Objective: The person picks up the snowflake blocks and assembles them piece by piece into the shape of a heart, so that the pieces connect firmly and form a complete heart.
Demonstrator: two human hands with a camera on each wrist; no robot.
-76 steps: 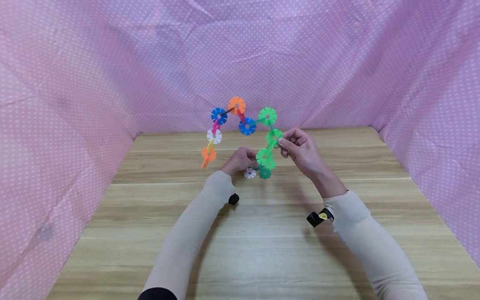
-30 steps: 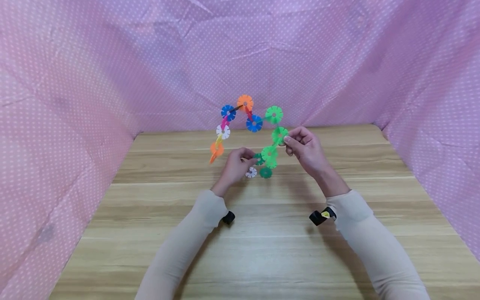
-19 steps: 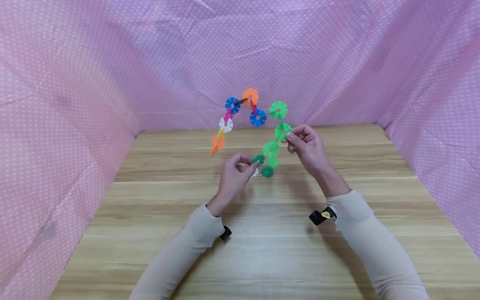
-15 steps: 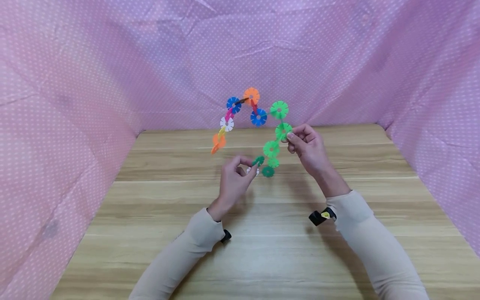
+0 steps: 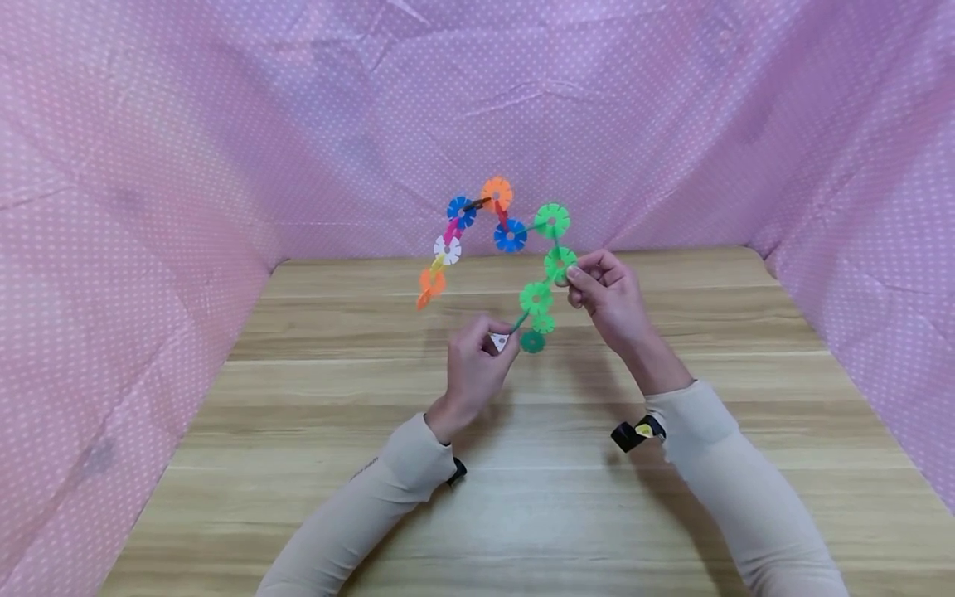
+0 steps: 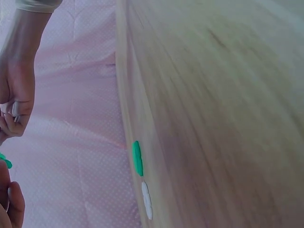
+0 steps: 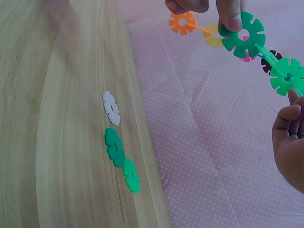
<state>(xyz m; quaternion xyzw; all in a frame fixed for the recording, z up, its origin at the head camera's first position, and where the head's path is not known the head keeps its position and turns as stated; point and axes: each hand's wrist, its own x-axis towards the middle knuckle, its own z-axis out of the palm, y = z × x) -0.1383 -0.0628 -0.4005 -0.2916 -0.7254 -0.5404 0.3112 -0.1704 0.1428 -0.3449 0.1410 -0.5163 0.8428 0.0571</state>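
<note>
My right hand (image 5: 612, 311) pinches a light green snowflake disc (image 5: 555, 264) in a curved chain of slotted plastic discs, held above the table. The chain arches leftwards through a blue disc (image 5: 511, 242) and an orange disc (image 5: 496, 184) to an orange disc (image 5: 432, 283) at its far end. Between thumb and fingers, my left hand (image 5: 477, 369) pinches a dark green disc (image 7: 243, 45), edge-on in the head view. Its rim is right at the chain's lowest light green disc (image 5: 535, 308). In the left wrist view the held pieces are mostly out of frame.
Three loose discs lie on the wooden table (image 5: 567, 514): a white one (image 7: 111, 108), a dark green one (image 7: 114, 146) and a light green one (image 7: 131, 175). Pink dotted cloth (image 5: 597, 124) hangs behind and on both sides of the table.
My left hand has come up from the table with a dark green disc, drawn back towards me and turned the disc edge-on against the chain's lower end. The right hand and chain shifted slightly right.
</note>
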